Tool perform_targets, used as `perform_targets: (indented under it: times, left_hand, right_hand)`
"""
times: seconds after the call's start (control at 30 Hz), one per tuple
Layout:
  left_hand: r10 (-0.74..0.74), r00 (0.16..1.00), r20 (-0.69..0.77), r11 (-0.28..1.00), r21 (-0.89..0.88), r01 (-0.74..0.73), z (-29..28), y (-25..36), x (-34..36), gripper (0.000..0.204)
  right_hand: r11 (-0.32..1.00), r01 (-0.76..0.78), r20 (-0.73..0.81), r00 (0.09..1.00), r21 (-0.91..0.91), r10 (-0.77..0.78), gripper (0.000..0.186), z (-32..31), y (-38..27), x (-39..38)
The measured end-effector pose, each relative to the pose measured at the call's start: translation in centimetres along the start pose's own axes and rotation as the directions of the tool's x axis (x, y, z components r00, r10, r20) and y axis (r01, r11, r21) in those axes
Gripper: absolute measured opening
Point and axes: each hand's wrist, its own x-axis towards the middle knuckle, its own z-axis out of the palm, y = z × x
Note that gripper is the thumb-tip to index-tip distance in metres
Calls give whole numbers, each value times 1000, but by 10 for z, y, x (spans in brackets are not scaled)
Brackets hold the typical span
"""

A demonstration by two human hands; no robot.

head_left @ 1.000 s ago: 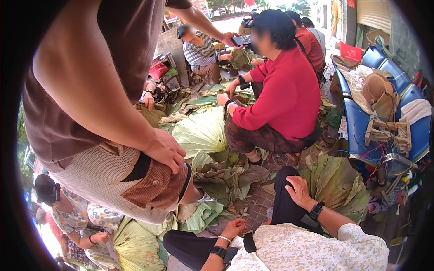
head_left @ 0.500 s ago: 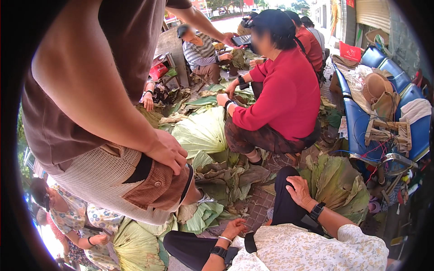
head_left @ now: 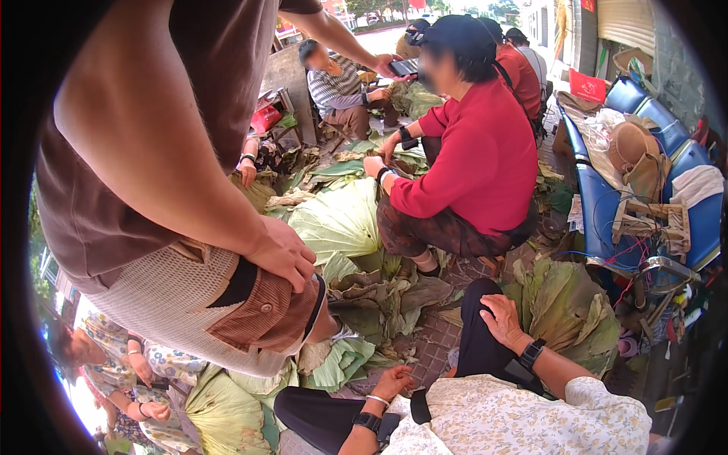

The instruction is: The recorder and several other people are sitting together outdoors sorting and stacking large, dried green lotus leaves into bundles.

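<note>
In the head view, the only one, the left hand point(head_left: 393, 383) lies over the left leg point(head_left: 322, 417) with fingers loosely bent, its grip released as far as shows; the right hand point(head_left: 502, 322) rests on the right leg point(head_left: 479, 334), fingers out, its grip released too. Nothing shows in either. Large wilting leaves lie all about: a bunch point(head_left: 565, 303) just beside the right leg, a crumpled heap point(head_left: 379, 296) on the paving point(head_left: 434, 349) ahead, and a broad pale leaf point(head_left: 337, 220) past that, near a co-worker in red point(head_left: 474, 167), whose own hands are too small to read. A standing person point(head_left: 205, 121), phone point(head_left: 404, 68) held out, blocks much of the left side. I judge the step to be a pause, with no leaf taken up. Any next move on the leaves would seem to call for reaching to the bunch, nearest the right hand, and lifting one leaf by its edge, gently, since the browned parts look likely to tear.
</note>
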Motion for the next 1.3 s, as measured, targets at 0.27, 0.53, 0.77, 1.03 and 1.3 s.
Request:
perform_targets:
  times: [0.27, 0.53, 0.77, 1.03, 1.3]
  left_hand:
    - [21, 1000, 3, 999, -31, -21, -5, -9, 4, 30]
    - [16, 1000, -8, 1000, 20, -16, -6, -7, 2, 31]
    - [7, 1000, -16, 999, 43, -6, -6, -8, 3, 33]
    - [-9, 1000, -6, 1000, 29, 9, -8, -9, 5, 33]
    - [-17, 1000, -8, 1000, 14, 17, -8, -5, 4, 31]
  right_hand:
    - [1000, 17, -20, 1000, -6, -17, 26, 0, -3, 0]
    - [1000, 9, -26, 1000, -3, -9, 26, -1, -6, 2]
    - [1000, 8, -23, 1000, -2, -8, 25, -2, -6, 2]
    - [1000, 17, -33, 999, -10, -17, 24, 1, -4, 3]
    - [1000, 25, -34, 999, -16, -25, 23, 4, -4, 4]
